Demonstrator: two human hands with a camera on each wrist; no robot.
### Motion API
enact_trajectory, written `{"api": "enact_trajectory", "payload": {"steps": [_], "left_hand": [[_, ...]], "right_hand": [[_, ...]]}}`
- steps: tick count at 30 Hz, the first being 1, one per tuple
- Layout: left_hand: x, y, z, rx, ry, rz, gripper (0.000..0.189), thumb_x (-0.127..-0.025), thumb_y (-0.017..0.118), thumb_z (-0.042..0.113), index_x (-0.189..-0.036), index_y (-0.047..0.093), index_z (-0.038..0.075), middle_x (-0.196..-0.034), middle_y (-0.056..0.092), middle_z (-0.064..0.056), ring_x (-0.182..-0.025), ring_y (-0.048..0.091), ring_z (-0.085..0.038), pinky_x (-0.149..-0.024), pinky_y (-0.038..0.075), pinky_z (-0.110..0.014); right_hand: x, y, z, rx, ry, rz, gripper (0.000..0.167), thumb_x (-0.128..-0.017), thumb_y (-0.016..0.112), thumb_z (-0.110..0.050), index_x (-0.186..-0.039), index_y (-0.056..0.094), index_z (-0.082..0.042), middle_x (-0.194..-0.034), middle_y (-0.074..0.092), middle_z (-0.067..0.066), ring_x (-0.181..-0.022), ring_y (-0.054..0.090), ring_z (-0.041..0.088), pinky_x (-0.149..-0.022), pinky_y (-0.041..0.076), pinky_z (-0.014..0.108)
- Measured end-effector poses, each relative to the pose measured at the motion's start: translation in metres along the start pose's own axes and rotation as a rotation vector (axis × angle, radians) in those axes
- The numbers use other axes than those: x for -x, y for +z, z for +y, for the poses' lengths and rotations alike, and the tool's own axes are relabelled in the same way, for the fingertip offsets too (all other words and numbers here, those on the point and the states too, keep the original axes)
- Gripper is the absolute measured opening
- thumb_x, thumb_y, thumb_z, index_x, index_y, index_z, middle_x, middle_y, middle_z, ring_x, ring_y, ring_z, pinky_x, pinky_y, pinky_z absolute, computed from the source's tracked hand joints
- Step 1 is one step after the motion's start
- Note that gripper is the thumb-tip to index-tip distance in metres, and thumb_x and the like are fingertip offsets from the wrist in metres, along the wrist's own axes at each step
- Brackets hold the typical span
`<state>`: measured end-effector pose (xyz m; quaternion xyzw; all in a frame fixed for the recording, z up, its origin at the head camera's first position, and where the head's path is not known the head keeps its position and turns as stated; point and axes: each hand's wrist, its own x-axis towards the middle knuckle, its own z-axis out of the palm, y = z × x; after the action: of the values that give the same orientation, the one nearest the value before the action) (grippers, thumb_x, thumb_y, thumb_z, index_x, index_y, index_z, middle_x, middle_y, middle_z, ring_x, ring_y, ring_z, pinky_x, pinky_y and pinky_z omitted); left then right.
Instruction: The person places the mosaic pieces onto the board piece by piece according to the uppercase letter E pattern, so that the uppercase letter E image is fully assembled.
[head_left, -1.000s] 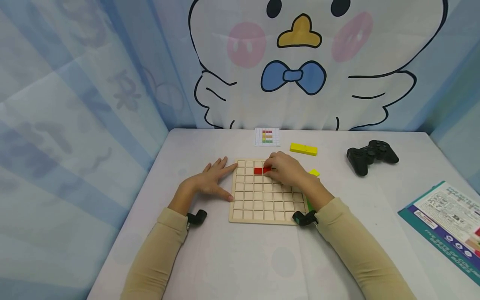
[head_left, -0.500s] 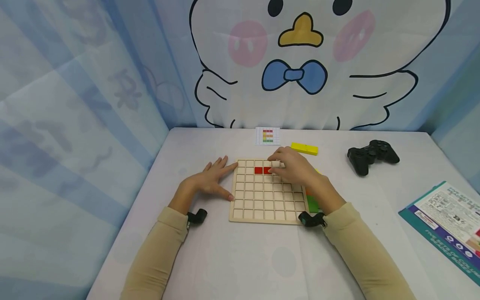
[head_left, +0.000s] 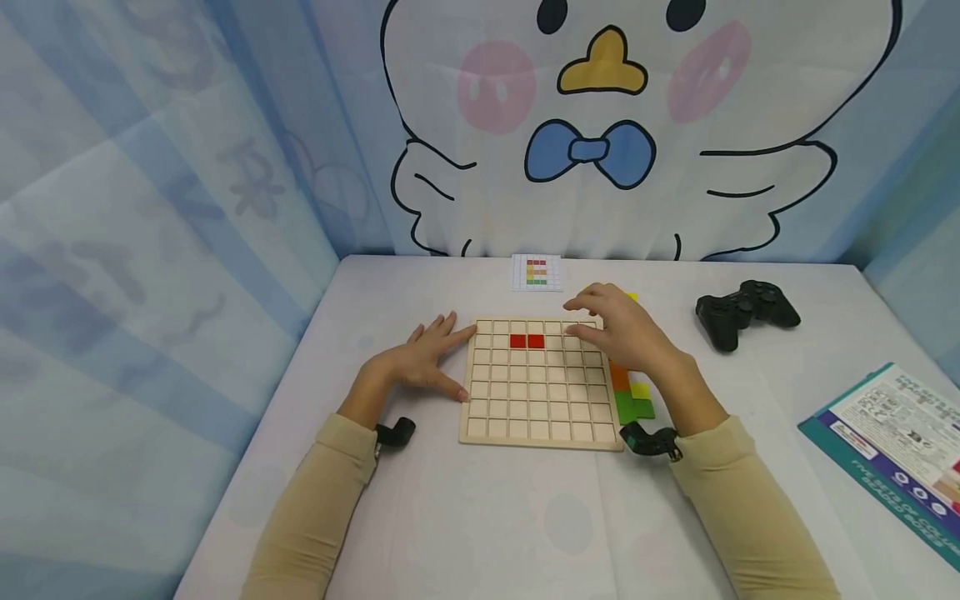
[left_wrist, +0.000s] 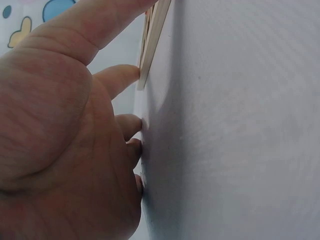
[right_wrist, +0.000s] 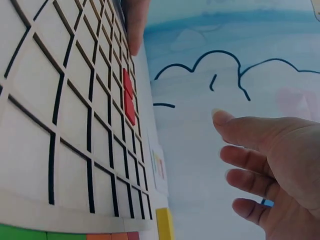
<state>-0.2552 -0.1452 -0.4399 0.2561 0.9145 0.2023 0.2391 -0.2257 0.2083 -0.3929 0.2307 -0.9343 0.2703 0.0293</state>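
A wooden grid board lies on the white table, with two red square tiles side by side in its second row from the back. My left hand spreads its fingers, thumb and index fingertip at the board's left edge. In the left wrist view the index finger meets the wooden side. Over the back right corner of the board hovers my right hand, thumb and fingers apart with nothing between them. Orange, yellow and green tiles lie along the right edge, partly hidden by that arm.
Behind the board is a small card with a coloured grid pattern. A yellow block stands past the far right corner, mostly covered by my hand in the head view. Farther right are a black game controller and a printed teal booklet.
My right hand has let go of the second red tile, which sits in its cell, and moved right and back toward the yellow block. The left hand stays put.
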Motion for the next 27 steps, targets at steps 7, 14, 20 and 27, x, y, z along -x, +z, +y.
{"api": "enact_trajectory", "payload": {"steps": [7, 14, 20, 27], "left_hand": [[0.001, -0.001, 0.002, 0.005, -0.001, -0.003, 0.120, -0.077, 0.085, 0.061, -0.169, 0.014, 0.031, -0.175, -0.012, -0.013, -0.162, -0.016, -0.031, -0.130, -0.011, -0.054], [0.002, 0.000, 0.002, 0.013, 0.004, 0.000, 0.119, -0.077, 0.085, 0.061, -0.169, 0.016, 0.030, -0.175, -0.012, -0.014, -0.162, -0.016, -0.032, -0.130, -0.010, -0.055], [0.003, 0.000, 0.003, 0.010, 0.004, -0.004, 0.120, -0.077, 0.086, 0.060, -0.169, 0.015, 0.030, -0.175, -0.012, -0.014, -0.162, -0.016, -0.032, -0.130, -0.010, -0.054], [0.002, -0.001, 0.003, 0.008, 0.011, 0.000, 0.119, -0.077, 0.086, 0.060, -0.169, 0.016, 0.029, -0.175, -0.012, -0.014, -0.162, -0.015, -0.033, -0.130, -0.010, -0.055]], "right_hand": [[0.007, -0.008, 0.015, 0.000, 0.058, -0.016, 0.038, -0.099, 0.073, -0.022, -0.133, 0.068, -0.005, -0.135, 0.063, 0.015, -0.113, 0.058, 0.034, -0.095, 0.053, 0.052], [0.012, -0.013, 0.028, -0.021, 0.083, -0.036, 0.039, -0.099, 0.073, -0.018, -0.134, 0.067, -0.004, -0.129, 0.068, 0.016, -0.108, 0.057, 0.030, -0.089, 0.051, 0.046], [0.016, -0.016, 0.040, -0.024, 0.128, -0.073, 0.040, -0.098, 0.074, -0.015, -0.136, 0.066, -0.004, -0.128, 0.069, 0.016, -0.107, 0.056, 0.030, -0.086, 0.050, 0.042], [0.017, -0.018, 0.049, -0.009, 0.180, -0.113, 0.039, -0.097, 0.074, -0.015, -0.134, 0.067, -0.004, -0.123, 0.070, 0.014, -0.105, 0.056, 0.029, -0.085, 0.050, 0.040]]}}
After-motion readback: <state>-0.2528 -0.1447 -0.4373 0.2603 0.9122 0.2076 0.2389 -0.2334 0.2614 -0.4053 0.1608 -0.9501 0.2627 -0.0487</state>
